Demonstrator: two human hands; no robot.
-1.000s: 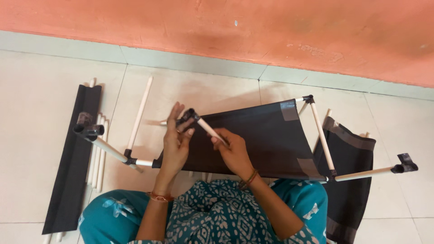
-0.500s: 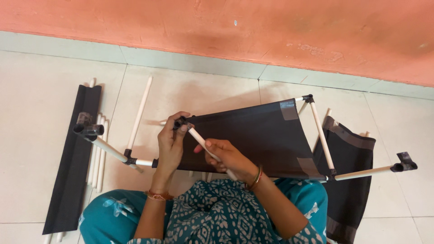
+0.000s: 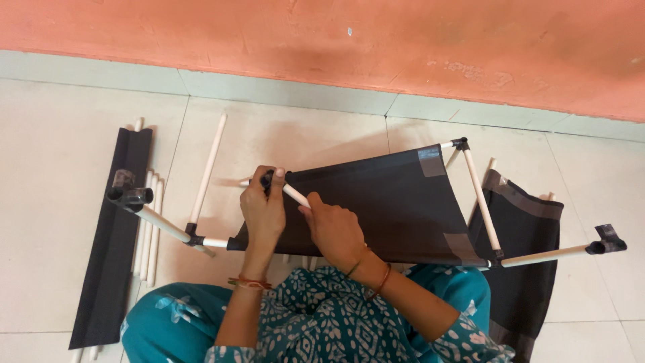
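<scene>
White rod [image 3: 295, 195] gripped by right hand [image 3: 334, 228]; left hand [image 3: 263, 210] fingers clasp its black connector [image 3: 268, 179].

- A black fabric shelf panel [image 3: 396, 202] stretched in a frame of white plastic tubes lies on the pale tiled floor [image 3: 54, 134], in front of the seated person and before the wall [image 3: 336, 40].
- The left hand [image 3: 263, 210] and right hand [image 3: 334, 228] sit side by side at the panel's near-left corner, both on a short white tube [image 3: 293, 195] tipped with a black plastic connector [image 3: 267, 179].
- Left of the panel lies a long black fabric strip [image 3: 111, 235], with loose white tubes [image 3: 149, 222] just beside it.
- Right of the panel lies a second black fabric panel [image 3: 521, 235].
</scene>
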